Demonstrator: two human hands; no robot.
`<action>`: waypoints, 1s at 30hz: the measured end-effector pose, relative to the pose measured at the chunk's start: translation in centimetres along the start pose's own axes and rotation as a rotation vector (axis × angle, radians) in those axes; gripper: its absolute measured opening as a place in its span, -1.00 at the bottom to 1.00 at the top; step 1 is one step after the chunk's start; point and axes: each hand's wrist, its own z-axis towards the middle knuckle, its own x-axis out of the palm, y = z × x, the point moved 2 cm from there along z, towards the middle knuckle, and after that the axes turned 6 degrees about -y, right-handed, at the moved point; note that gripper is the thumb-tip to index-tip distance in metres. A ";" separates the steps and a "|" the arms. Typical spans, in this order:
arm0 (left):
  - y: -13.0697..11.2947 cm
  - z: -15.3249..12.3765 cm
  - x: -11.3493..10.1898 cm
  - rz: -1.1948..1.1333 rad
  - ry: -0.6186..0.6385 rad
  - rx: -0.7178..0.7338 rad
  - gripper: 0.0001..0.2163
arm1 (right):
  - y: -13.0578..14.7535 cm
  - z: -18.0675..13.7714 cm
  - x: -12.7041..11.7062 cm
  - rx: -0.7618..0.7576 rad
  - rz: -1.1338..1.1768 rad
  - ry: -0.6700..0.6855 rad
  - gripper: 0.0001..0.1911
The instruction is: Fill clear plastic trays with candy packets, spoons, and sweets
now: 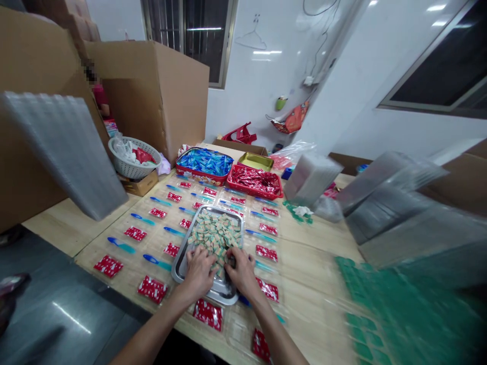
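Observation:
A metal tray (185, 257) lies on the table, holding a heap of small beige-and-green square pieces (216, 230). Both hands reach into its near half. My left hand (200, 268) has its fingers bent down and closed on some of the pieces. Close beside it, my right hand (240, 268) curls its fingers round pieces at the heap's near right edge. The fingertips are partly hidden. Around and under the tray are rows of clear plastic trays with blue plastic tools (122, 245) and red patterned packets (152, 289).
Behind stand a tin of blue wrapped items (205, 161) and a red basket of red packets (255, 181). Stacks of clear plastic trays stand left (68, 152) and right (312, 177). Green moulded sheets (411, 309) lie at right. A person's sleeve (99, 95) shows by the cartons.

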 end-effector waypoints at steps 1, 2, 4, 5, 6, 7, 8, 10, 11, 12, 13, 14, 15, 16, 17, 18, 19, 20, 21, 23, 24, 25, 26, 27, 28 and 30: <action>0.0 -0.1 -0.1 -0.004 0.000 -0.007 -0.86 | 0.1 -0.1 0.0 -0.003 -0.006 0.005 -0.74; 0.1 -0.2 -0.2 -0.004 0.001 -0.012 -0.87 | 0.3 -0.1 0.1 -0.009 -0.010 0.012 -0.74; 0.2 -0.4 -0.4 0.005 0.000 -0.020 -0.90 | 0.5 -0.3 0.0 -0.020 -0.004 0.044 -0.78; 0.3 -0.5 -0.6 0.012 -0.001 -0.022 -0.92 | 0.6 -0.4 0.0 -0.021 0.012 0.074 -0.79; 0.3 -0.6 -0.8 0.018 -0.001 -0.023 -0.94 | 0.6 -0.5 -0.1 -0.017 0.037 0.108 -0.78; 0.4 -0.7 -0.9 0.019 -0.003 -0.024 -0.95 | 0.5 -0.5 -0.1 -0.009 0.064 0.137 -0.75; 0.5 -0.7 -1.1 0.015 -0.006 -0.029 -0.95 | 0.4 -0.6 -0.2 -0.003 0.083 0.153 -0.70; 0.6 -0.7 -1.2 0.005 -0.019 -0.045 -0.94 | 0.1 -0.8 -0.4 -0.001 0.082 0.139 -0.64; 0.7 -0.6 -1.3 0.004 -0.031 -0.056 -0.94 | 0.1 -0.9 -0.5 -0.010 0.058 0.117 -0.65; 0.7 -0.4 -1.2 0.006 -0.043 -0.071 -0.93 | 0.0 -1.0 -0.5 -0.023 0.024 0.097 -0.68; 0.7 -0.3 -1.1 0.013 -0.053 -0.086 -0.92 | 0.1 -1.1 -0.6 -0.041 -0.013 0.083 -0.71; 0.6 -0.1 -1.0 0.021 -0.059 -0.103 -0.91 | 0.2 -1.2 -0.6 -0.060 -0.049 0.076 -0.74; 0.6 0.0 -0.9 0.028 -0.060 -0.117 -0.91 | 0.3 -1.3 -0.7 -0.077 -0.083 0.070 -0.77; 0.5 0.2 -0.7 0.033 -0.057 -0.130 -0.92 | 0.4 -1.4 -0.8 -0.093 -0.113 0.061 -0.78; 0.4 0.2 -0.6 0.037 -0.053 -0.138 -0.92 | 0.5 -1.5 -1.0 -0.104 -0.139 0.048 -0.79; 0.3 0.3 -0.6 0.040 -0.051 -0.141 -0.92 | 0.5 -1.6 -1.1 -0.112 -0.162 0.036 -0.80; 0.3 0.3 -0.5 0.043 -0.051 -0.141 -0.92 | 0.6 -1.7 -1.3 -0.120 -0.184 0.030 -0.79; 0.2 0.3 -0.5 0.046 -0.053 -0.140 -0.92 | 0.6 -1.7 -1.5 -0.131 -0.203 0.032 -0.76; 0.2 0.2 -0.6 0.048 -0.055 -0.139 -0.91 | 0.5 -1.8 -1.7 -0.146 -0.216 0.047 -0.72; 0.2 0.1 -0.7 0.048 -0.049 -0.142 -0.89 | 0.4 -1.8 -1.8 -0.172 -0.221 0.088 -0.65; 0.3 0.1 -0.8 0.045 -0.047 -0.146 -0.88 | 0.3 -1.8 -1.8 -0.176 -0.214 0.102 -0.64; 0.4 0.0 -1.0 0.041 -0.047 -0.151 -0.87 | 0.1 -1.8 -1.8 -0.172 -0.202 0.109 -0.66; 0.6 -0.1 -1.2 0.035 -0.050 -0.158 -0.86 | 0.0 -1.8 -1.8 -0.163 -0.184 0.108 -0.69; 0.9 -0.2 -1.4 0.030 -0.055 -0.165 -0.85 | -0.2 -1.8 -1.8 -0.153 -0.163 0.104 -0.71; 1.3 -0.3 -1.6 0.027 -0.058 -0.171 -0.85 | -0.4 -1.7 -1.8 -0.145 -0.139 0.100 -0.74; 2.1 -0.6 -2.1 0.034 -0.057 -0.185 -0.85 | -0.6 -1.7 -1.9 -0.133 -0.082 0.101 -0.76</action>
